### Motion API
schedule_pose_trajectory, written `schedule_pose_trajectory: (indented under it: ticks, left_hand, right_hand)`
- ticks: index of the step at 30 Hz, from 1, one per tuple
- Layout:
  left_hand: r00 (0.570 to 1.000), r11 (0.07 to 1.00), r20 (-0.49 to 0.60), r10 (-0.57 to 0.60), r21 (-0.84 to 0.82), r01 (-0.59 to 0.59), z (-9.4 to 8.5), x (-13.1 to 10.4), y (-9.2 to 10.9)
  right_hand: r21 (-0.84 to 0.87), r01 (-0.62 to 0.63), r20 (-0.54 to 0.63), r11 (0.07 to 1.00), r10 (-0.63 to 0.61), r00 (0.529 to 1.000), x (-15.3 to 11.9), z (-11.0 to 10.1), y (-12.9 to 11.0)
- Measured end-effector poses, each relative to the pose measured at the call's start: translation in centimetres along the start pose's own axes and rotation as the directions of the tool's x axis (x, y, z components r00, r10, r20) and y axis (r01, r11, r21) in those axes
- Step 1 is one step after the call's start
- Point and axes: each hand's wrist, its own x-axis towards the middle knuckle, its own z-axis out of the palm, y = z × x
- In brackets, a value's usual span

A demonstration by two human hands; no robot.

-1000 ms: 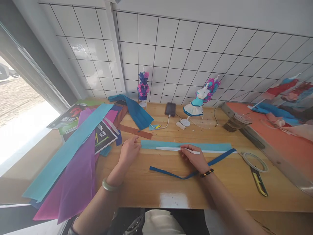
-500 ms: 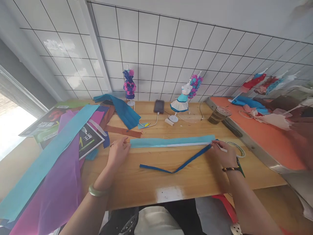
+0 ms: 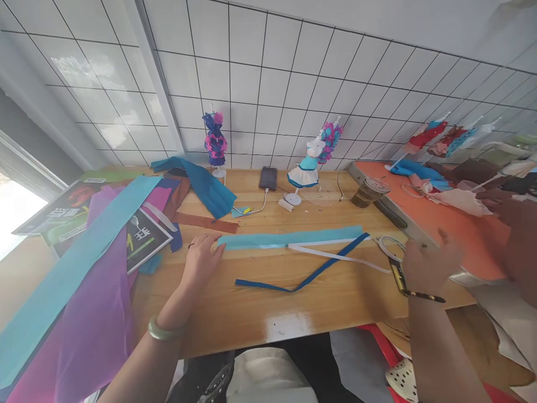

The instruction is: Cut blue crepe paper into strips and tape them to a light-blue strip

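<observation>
The varnished wooden tabletop (image 3: 226, 319) bears a long, matte aqua strip (image 3: 289, 238) just below centre, its ends toward nine and three o'clock. A creased navy band (image 3: 310, 277) bends into a shallow V at five o'clock. From the strip's lower edge, a slim white tape (image 3: 356, 259) slants toward four; drawing such a thin piece away low and slowly would likely avoid puckering. The left hand (image 3: 204, 257), at eight, is loosely spread, fingertips at the strip's end; flat, steady pressure there should stop creeping. The right hand (image 3: 432, 260), at four, is blurred; whether it pinches anything I cannot tell. Beside it lie a ring-shaped tape roll (image 3: 381, 246) and a narrow yellow-and-black cutter (image 3: 396, 273).
</observation>
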Motion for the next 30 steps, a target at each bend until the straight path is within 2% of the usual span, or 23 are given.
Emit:
schedule_pose_trajectory:
  ticks: [1,2,3,4,5,6,7,8,9,11,13,16,18,21,26,30]
  left_hand:
    - [1.0,1.0,0.003,0.019,-0.021,-0.019,0.0,0.0,0.2]
    - [1.0,0.999,0.011,0.029,-0.044,-0.028,0.0,0.0,0.4]
    - [0.999,0.997,0.023,0.031,-0.069,-0.029,0.0,-0.1,0.6]
    - [0.999,0.995,0.037,0.028,-0.095,-0.024,0.0,-0.1,0.6]
    - [0.998,0.993,0.055,0.026,-0.119,-0.019,0.0,-0.1,0.7]
    - [0.997,0.99,0.071,0.024,-0.139,-0.014,0.0,-0.1,0.7]
    - [0.996,0.988,0.087,0.026,-0.156,-0.012,-0.1,-0.2,0.7]
    - [0.994,0.985,0.103,0.031,-0.171,-0.013,-0.1,-0.2,0.8]
    - [0.993,0.982,0.116,0.035,-0.187,-0.013,-0.2,-0.3,0.9]
    - [0.989,0.973,0.143,0.045,-0.229,-0.011,-0.5,-0.4,1.2]
    - [0.98,0.955,0.186,0.067,-0.296,-0.009,-0.9,-0.6,1.7]
    - [0.94,0.899,0.307,0.146,-0.437,0.004,-1.6,-0.9,2.6]
    - [0.895,0.857,0.404,0.187,-0.513,0.052,-1.9,-1.1,3.2]
    - [0.858,0.839,0.488,0.162,-0.525,0.14,-2.1,-1.2,3.6]
    - [0.892,0.858,0.45,0.046,-0.475,0.195,-2.1,-0.7,2.6]
    - [0.921,0.859,0.376,-0.098,-0.435,0.269,-2.1,-0.2,1.4]
  right_hand:
    - [0.04,0.1,-0.006,0.994,-0.1,0.995,-0.8,-0.5,-2.1]
    - [0.136,0.202,0.1,0.97,-0.216,0.971,-1.8,-1.0,-4.5]
    - [0.267,0.266,0.273,0.926,-0.337,0.901,-3.2,-1.3,-7.0]
    - [0.405,0.298,0.456,0.864,-0.474,0.754,-4.6,-1.5,-9.3]
    - [0.522,0.299,0.586,0.799,-0.591,0.555,-6.1,-1.6,-11.4]
    - [0.603,0.283,0.651,0.745,-0.666,0.364,-7.5,-1.6,-13.2]
    - [0.649,0.268,0.667,0.712,-0.702,0.249,-8.8,-1.4,-14.6]
    - [0.661,0.269,0.68,0.7,-0.711,0.178,-9.8,-1.3,-15.6]
    - [0.667,0.282,0.686,0.69,-0.716,0.131,-10.6,-1.1,-16.2]
    - [0.655,0.305,0.698,0.691,-0.708,0.105,-11.3,-0.9,-16.8]
    - [0.641,0.283,0.716,0.713,-0.689,0.114,-11.4,-0.8,-17.2]
    - [0.611,0.12,0.773,0.783,-0.622,0.126,-10.9,-0.8,-17.8]
    - [0.574,-0.007,0.815,0.819,-0.57,0.108,-10.6,-0.6,-18.4]
    - [0.544,-0.099,0.839,0.833,-0.536,0.092,-10.3,0.1,-19.1]
    - [0.543,-0.127,0.84,0.83,-0.538,0.076,-9.7,1.7,-19.5]
    - [0.541,-0.101,0.839,0.835,-0.527,0.131,-8.9,3.3,-19.7]
